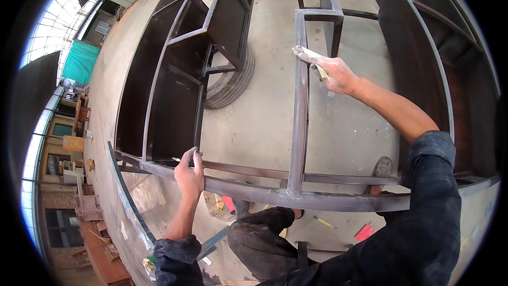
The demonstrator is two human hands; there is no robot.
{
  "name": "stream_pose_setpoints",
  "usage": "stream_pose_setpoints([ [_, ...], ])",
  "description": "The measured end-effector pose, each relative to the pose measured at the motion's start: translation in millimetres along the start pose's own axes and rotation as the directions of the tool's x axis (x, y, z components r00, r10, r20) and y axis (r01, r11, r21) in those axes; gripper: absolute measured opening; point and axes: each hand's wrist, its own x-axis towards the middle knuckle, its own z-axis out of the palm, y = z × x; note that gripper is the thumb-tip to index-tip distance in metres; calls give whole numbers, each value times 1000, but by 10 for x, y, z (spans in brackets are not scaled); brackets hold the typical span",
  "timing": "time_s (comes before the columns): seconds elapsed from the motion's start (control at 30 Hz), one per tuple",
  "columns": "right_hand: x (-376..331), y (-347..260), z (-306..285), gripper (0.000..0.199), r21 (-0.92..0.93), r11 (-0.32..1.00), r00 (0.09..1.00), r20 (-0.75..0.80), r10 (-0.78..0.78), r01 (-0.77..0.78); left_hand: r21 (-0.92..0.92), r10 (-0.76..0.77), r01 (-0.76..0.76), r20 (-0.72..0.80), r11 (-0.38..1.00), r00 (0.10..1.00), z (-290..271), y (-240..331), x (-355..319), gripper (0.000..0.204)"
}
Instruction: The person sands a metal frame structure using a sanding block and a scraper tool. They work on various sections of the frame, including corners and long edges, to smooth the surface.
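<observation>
The dusty grey floor (109,90) was spread to the right of the green sheet (80,62). Above this sheet there was a bright grid of panes (53,16), full of white light. Below the sheet stood an orange box (73,143); farther below it were a wall (58,198) with a dark window (62,228) and a reddish-brown wooden piece (103,254).

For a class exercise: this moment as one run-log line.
left fingers: at grey-streaked wooden rail | right fingers: holding small pale-yellow piece, at grey-streaked wooden upright | black round rubber tyre: on floor
</observation>
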Motion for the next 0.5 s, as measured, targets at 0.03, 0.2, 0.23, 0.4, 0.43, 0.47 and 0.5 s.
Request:
stream_pose_setpoints([
  [0.03, -68, -175, 56, 59, 36, 999, 1000, -3, -21, 21, 10, 8, -7, -8, 1000, 1000, -11, -16, 11, 29],
  [0.2, -391, -256, 129, 62, 18, 997, 955, 285, -80, 78, 34, 32, -32, -1, 999, 999, -34, -29, 0, 29],
  [0.23, -150, -193, 81, 62, -7, 994, 994, 39, -106, 106, 15, 9, -9, 3, 1000, 1000, -22, -5, 0, 29],
  [0.4, -453, -432, 259, 75, 28, 986, 970, 178, -165, 163, 28, 10, -10, 1, 1000, 1000, -4, -23, 5, 29],
  [0.43, -611, -712, 302, 75, 122, 966, 917, 304, -257, 230, 33, 2, -2, -8, 999, 1000, -28, -35, -24, 29],
  [0.47, -583, -724, 238, 75, 86, 958, 869, 406, -284, 273, 5, -49, 49, 11, 999, 999, -57, 69, -37, 29],
  [0.5, -550, -745, 214, 75, 69, 946, 810, 499, -309, 318, 22, -33, 33, -1, 999, 999, -105, 55, -70, 29],
])
